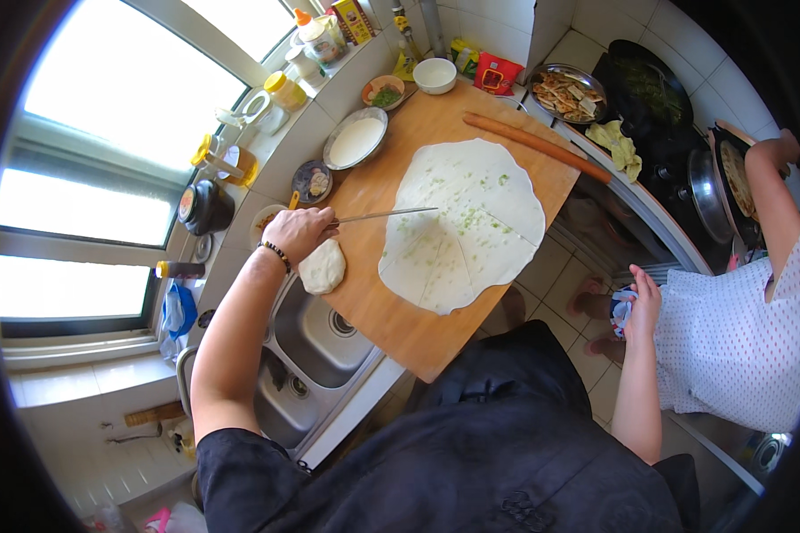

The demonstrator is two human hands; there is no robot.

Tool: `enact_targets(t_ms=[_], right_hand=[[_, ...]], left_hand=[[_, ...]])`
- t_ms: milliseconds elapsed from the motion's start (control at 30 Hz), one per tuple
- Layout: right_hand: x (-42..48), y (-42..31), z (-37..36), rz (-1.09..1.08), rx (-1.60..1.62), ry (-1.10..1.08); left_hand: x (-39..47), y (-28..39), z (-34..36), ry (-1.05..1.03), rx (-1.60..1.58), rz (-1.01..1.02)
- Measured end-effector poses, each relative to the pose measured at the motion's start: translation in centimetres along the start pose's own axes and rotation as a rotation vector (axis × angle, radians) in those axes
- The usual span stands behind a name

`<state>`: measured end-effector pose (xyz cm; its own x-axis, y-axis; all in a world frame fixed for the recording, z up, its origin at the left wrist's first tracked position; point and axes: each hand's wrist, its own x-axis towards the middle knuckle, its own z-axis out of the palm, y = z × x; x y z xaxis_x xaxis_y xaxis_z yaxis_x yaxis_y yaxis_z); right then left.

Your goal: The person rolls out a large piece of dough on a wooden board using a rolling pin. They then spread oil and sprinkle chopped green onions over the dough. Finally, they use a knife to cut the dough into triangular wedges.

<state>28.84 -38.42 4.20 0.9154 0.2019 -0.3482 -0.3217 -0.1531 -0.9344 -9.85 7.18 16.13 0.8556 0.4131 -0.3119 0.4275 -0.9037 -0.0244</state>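
My left hand (pixel 301 232), with a beaded bracelet at the wrist, grips a knife (pixel 390 214). The thin blade points right, its tip over a rolled-out sheet of dough (pixel 467 246). Chopped green onion is scattered on the sheet, and several cut lines run outward from near its middle. Whether the blade touches the dough cannot be seen. A rounded lump of dough (pixel 323 267) lies just below my left hand, on the edge of the wooden board (pixel 373 326). Off the board to the right, my right hand (pixel 642 303) is raised with nothing visible in it, fingers extended.
A rolling pin (pixel 533 146) lies across the board's far right edge. Bowls, including one of flour (pixel 355 142), line its left side. A double sink (pixel 313 340) sits below left. Another person (pixel 733 340) stands at right by the stove with a pan of flatbread (pixel 737 173).
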Motion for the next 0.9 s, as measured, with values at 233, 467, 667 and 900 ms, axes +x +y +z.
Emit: enact_targets(t_ms=[233,467,667,900], right_hand=[[-0.3,2.7,-4.7,0.13,0.029,0.138],[0.4,3.3,-4.9,0.13,0.06,0.125],[0.9,1.7,-2.8,0.112,0.075,0.096],[0.8,1.1,-1.4,0.097,0.007,0.063]], left_hand=[[2.4,-2.1,0.8,-0.121,0.02,-0.022],[0.7,-3.9,1.7,-0.176,0.033,-0.09],[-1.5,-5.6,0.8,-0.161,0.15,-0.077],[0.8,-3.1,-1.9,0.004,0.149,-0.031]])
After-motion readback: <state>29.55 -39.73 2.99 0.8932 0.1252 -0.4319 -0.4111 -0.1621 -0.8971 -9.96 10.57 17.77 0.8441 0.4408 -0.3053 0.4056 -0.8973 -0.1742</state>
